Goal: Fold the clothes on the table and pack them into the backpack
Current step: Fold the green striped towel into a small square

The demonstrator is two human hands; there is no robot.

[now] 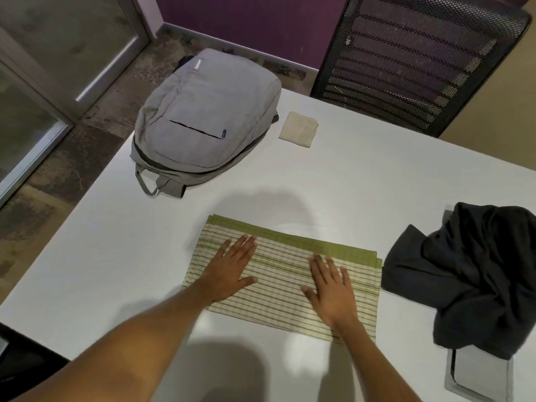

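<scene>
At lower centre both hands, left [232,265] and right [329,285], press flat with straight fingers on the folded striped cloth [282,278], a dark garment [470,274] heaped at right, the backpack [206,120] and a beige square [298,128] above.

striped woven cloth [285,278], matt table [377,181]
</scene>
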